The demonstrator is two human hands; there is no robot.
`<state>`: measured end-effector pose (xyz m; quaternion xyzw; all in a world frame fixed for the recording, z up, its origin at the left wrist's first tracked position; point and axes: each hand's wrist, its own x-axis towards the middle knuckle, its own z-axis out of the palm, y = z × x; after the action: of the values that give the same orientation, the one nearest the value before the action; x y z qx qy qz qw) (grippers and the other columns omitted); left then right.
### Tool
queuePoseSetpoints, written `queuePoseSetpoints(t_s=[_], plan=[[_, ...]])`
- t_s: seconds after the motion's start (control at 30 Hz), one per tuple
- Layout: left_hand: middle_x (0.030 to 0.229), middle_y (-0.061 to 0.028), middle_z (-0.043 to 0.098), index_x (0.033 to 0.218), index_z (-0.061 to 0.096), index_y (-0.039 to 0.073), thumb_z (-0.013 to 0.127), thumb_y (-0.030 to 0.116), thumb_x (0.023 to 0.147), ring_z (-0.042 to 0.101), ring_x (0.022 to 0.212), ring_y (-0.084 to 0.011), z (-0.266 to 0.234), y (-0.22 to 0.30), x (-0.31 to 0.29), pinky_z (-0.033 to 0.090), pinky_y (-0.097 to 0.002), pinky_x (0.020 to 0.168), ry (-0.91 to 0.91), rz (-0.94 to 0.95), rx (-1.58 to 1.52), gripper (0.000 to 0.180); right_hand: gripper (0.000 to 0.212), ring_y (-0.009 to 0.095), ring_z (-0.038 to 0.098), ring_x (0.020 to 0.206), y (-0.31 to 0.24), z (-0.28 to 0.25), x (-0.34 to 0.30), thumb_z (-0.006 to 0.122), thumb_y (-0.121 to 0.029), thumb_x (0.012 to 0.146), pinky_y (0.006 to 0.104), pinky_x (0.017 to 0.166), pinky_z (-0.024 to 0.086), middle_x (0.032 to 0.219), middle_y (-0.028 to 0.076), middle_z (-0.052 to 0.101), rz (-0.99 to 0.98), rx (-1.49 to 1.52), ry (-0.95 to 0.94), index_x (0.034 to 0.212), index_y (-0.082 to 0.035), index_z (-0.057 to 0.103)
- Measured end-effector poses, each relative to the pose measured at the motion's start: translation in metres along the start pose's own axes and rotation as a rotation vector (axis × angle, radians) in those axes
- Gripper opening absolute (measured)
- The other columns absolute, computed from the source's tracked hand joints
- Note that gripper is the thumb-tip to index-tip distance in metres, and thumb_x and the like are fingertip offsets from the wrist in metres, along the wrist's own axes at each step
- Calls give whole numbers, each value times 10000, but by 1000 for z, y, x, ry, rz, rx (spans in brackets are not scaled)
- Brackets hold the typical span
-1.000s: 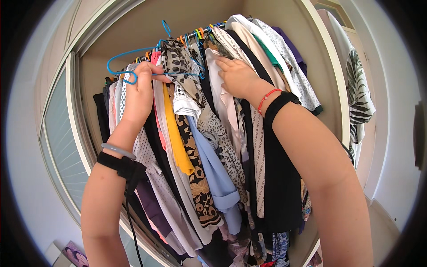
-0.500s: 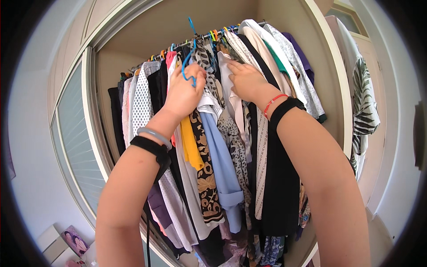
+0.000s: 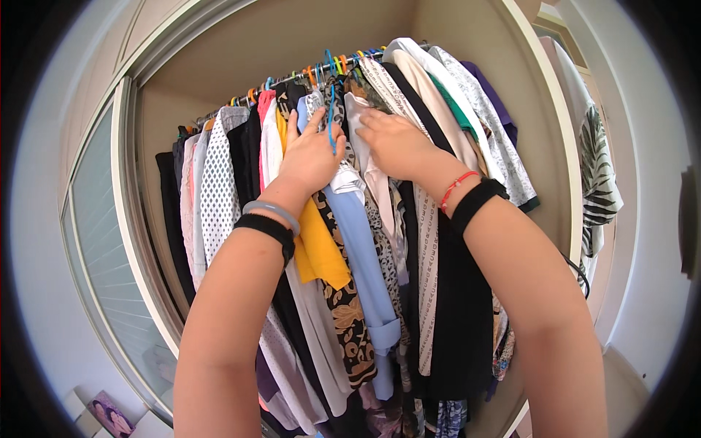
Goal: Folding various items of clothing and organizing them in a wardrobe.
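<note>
Clothes on hangers crowd a metal rail (image 3: pixel 288 76) inside a wardrobe. My left hand (image 3: pixel 312 155) lies against them with its fingers spread, beside a light blue hanger (image 3: pixel 331 109) that runs down past its thumb. The hanger's hook is up at the rail. Below this hand hang a yellow garment (image 3: pixel 315 244), a light blue garment (image 3: pixel 361 259) and a black-and-tan patterned one (image 3: pixel 352 321). My right hand (image 3: pixel 398 146) rests with extended fingers on a pale satin-like garment (image 3: pixel 355 109), close to a leopard-print one. Part of the fingertips is hidden among the fabric.
A frosted sliding door (image 3: pixel 109 270) stands at the left and the wardrobe's side panel (image 3: pixel 558 146) at the right. Outside, a zebra-print garment (image 3: pixel 600 164) hangs by the wall. A picture (image 3: pixel 109 415) shows at lower left.
The blue hanger has come down, its hook now at the rail instead of above it. My left hand has gone from closed around it to spread fingers. My right hand stays on the pale garment.
</note>
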<state>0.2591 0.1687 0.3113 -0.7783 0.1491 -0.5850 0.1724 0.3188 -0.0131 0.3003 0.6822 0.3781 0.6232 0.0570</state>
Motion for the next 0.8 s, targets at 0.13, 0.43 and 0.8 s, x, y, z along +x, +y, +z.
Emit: queuePoseSetpoints(t_s=[0.13,0.43,0.8], plan=[[1234,-122,572,1191,552,79,381,305,951,343,1333,-219,5,-8,-2,71,-536,1121,-2,-19,106,372,350,315,571,1051,-28,-45,18,511,-256,873,380,864,447,1070,172,630,169,543,125,1102,-9,607],[1069,-48,666,1215,566,75,452,257,886,321,1349,-233,-2,-6,-3,31,-566,1114,-38,4,95,392,506,389,627,846,-70,-53,38,490,-254,904,434,770,495,886,264,633,359,487,55,1311,31,393],[1350,-67,486,1268,525,88,535,254,829,287,1362,-216,-9,-6,-12,81,-522,1128,-143,42,182,470,260,431,605,759,-54,-29,79,464,-120,895,502,712,468,777,260,622,405,411,322,1144,-52,492]])
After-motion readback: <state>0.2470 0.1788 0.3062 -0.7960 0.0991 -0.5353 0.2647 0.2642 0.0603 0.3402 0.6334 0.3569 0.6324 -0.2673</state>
